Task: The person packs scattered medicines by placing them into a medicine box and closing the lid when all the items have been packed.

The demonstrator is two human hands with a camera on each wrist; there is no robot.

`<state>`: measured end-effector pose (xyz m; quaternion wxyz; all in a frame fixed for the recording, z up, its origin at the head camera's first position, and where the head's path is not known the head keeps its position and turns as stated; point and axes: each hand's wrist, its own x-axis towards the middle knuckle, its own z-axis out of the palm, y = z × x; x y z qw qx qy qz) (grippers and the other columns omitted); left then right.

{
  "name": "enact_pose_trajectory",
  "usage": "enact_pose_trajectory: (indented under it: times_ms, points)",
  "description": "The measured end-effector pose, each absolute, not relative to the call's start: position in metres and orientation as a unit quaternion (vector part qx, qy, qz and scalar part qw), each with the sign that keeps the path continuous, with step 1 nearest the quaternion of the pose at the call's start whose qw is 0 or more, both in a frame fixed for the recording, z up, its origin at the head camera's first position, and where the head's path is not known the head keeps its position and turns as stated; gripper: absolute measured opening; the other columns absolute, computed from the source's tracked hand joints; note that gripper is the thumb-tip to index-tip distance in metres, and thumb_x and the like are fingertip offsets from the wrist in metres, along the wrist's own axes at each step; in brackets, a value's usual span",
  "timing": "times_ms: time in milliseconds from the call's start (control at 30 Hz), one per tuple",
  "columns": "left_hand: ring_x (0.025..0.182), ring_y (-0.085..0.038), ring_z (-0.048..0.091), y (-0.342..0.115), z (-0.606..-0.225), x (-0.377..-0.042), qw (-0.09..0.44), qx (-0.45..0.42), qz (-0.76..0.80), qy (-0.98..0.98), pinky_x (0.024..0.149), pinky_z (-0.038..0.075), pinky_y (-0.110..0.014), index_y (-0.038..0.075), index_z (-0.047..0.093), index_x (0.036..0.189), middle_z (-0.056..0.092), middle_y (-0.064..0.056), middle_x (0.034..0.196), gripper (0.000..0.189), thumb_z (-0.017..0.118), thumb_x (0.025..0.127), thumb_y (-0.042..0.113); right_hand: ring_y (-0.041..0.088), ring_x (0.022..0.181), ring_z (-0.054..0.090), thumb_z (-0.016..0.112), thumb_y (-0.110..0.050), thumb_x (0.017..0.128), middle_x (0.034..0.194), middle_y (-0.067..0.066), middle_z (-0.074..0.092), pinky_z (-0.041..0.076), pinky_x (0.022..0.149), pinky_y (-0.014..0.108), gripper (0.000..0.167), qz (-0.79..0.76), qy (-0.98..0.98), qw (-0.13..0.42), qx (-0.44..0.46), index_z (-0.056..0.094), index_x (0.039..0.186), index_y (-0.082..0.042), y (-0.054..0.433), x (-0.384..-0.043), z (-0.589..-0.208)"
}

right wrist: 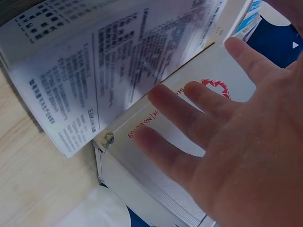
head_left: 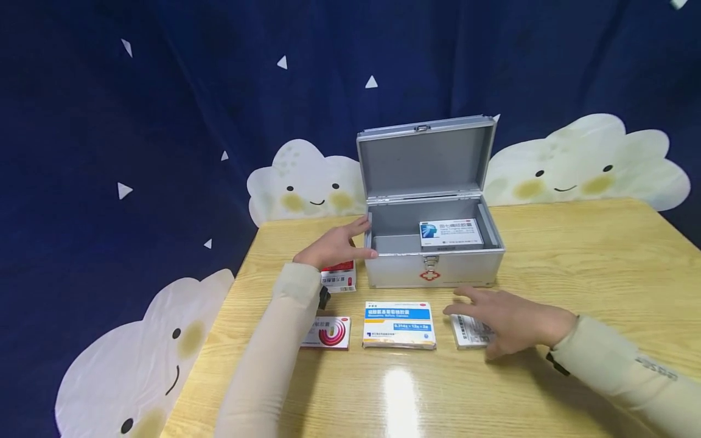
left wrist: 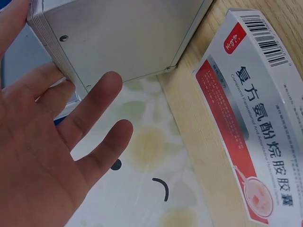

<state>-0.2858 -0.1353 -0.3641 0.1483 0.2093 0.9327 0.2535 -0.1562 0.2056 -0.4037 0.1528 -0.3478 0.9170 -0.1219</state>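
Navy curtain (head_left: 328, 109) backs bench (head_left: 575, 261) and open metal case (head_left: 394, 272)

Left hand (head_left: 336, 243) touches the case's left rim with fingers spread, its grip wide. Right hand (head_left: 515, 319), grip likewise wide, reaches over a white box (head_left: 464, 331) with dark print before the case; contact cannot be told. One medicine box (head_left: 450, 233) lies inside the case, toward the right. Beside the left hand sits a red-and-white box (left wrist: 251, 113); a blue-striped carton (head_left: 398, 325) lies between the white box and a box with pink rings (head_left: 331, 334).
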Motion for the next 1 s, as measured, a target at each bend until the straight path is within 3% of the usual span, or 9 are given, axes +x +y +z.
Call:
enact_pose_trajectory:
  times_ms: [133,233,367,700,1000]
  points:
    - [0.127,-0.023,0.058,-0.133,-0.363,-0.286,0.146,0.213,0.257,0.931,0.115,0.040,-0.043,0.031,0.029,0.156,0.015,0.015,0.167,0.088,0.069,0.084,0.060,0.035,0.121,0.056,0.084,-0.011,0.059,0.148,0.017,0.045,0.050,0.097,0.058,0.091,-0.119,0.917,0.157,-0.347,0.052,0.142,-0.028,0.206,-0.157,-0.408]
    - [0.129,-0.025,0.057,-0.135,-0.364,-0.285,0.148,0.210,0.265,0.929,0.116,0.039,-0.044,0.032,0.030,0.156,0.015,0.016,0.167,0.087,0.069,0.083,0.060,0.022,0.105,0.059,0.079,-0.005,0.058,0.130,0.008,0.057,0.055,0.084,0.045,0.084,-0.080,0.914,0.113,-0.382,0.058,0.134,-0.033,0.205,-0.158,-0.414]
    - [0.135,-0.027,0.053,-0.137,-0.366,-0.283,0.151,0.203,0.275,0.928,0.118,0.037,-0.046,0.033,0.029,0.156,0.015,0.017,0.167,0.088,0.070,0.083,0.061,0.016,0.086,0.057,0.077,0.000,0.058,0.108,0.001,0.062,0.051,0.065,0.034,0.074,-0.028,0.907,0.052,-0.416,0.063,0.120,-0.038,0.201,-0.159,-0.420]
    - [0.154,-0.019,0.025,-0.135,-0.366,-0.283,0.151,0.203,0.269,0.929,0.122,0.029,-0.046,0.032,0.030,0.156,0.014,0.017,0.167,0.086,0.068,0.084,0.060,0.015,0.084,0.055,0.080,-0.003,0.066,0.107,0.001,0.060,0.048,0.062,0.032,0.065,-0.023,0.921,0.085,-0.380,0.064,0.117,-0.040,0.196,-0.158,-0.420]
    - [0.150,-0.020,0.034,-0.136,-0.364,-0.285,0.151,0.210,0.251,0.933,0.121,0.032,-0.045,0.033,0.030,0.156,0.014,0.018,0.167,0.087,0.067,0.083,0.063,0.012,0.080,0.052,0.075,0.000,0.063,0.102,-0.002,0.058,0.042,0.059,0.027,0.066,-0.039,0.920,0.072,-0.383,0.065,0.116,-0.037,0.195,-0.157,-0.421]
